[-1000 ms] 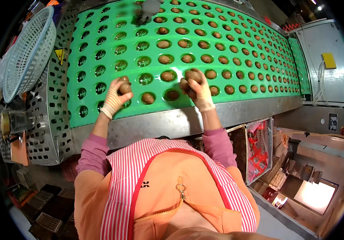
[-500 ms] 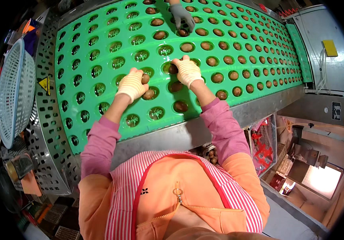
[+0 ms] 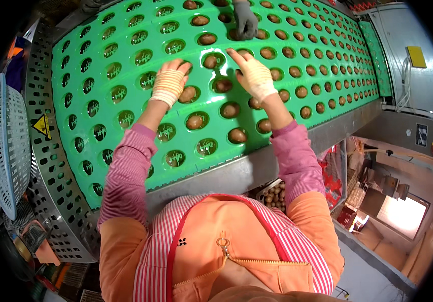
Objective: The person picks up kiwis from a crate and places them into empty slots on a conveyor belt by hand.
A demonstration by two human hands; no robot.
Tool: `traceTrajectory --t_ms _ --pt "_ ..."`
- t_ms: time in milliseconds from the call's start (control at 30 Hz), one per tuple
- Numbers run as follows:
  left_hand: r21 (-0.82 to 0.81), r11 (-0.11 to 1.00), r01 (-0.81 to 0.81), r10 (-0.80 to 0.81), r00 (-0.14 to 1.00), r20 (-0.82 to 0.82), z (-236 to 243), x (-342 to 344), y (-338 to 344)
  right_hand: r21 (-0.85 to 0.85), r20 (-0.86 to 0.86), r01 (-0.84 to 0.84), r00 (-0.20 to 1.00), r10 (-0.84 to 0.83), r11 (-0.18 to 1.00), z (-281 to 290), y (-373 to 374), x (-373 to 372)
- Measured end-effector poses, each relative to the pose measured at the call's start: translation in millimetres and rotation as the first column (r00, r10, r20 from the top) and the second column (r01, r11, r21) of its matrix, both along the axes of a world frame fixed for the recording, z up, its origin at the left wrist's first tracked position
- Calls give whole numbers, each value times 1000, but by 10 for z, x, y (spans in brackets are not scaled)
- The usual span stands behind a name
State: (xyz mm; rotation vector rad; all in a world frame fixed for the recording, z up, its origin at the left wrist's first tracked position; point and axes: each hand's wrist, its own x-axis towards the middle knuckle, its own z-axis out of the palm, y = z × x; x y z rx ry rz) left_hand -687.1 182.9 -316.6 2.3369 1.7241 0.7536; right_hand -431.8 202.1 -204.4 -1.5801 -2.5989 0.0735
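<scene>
- Presently, left hand (image 3: 168, 84) curls beside a brown egg (image 3: 188, 93); cannot tell whether fingers pinch.
- Right hand (image 3: 254, 78) extends its forefinger above green belt (image 3: 148, 146); grip unclear.

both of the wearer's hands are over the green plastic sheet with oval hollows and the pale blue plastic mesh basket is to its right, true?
The side is wrong: the head view shows the basket left of the sheet. The left hand and right hand are over it.

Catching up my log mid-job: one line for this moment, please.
left hand: beside brown oval item, grip unclear | right hand: over green pocketed mat, grip unclear | co-worker's gray-gloved hand: farther across mat
</scene>
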Motion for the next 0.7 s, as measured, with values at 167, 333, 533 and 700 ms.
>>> traceTrajectory --t_ms 167,333,533,700 --pt "-185 977 -110 75 979 -188 432 133 29 62 138 -242 963 232 968 108 -1076 1" --pt "-297 931 -210 147 964 -220 490 130 267 -67 -63 -362 931 358 930 -403 -1896 -435" --pt "-227 974 -22 -7 992 -129 521 686 442 66 -339 -82 935 100 994 -482 -2513 -528" --pt "-23 941 338 -338 941 3 232 878 537 -7 -631 123 770 -99 992 -526 -3213 -54"
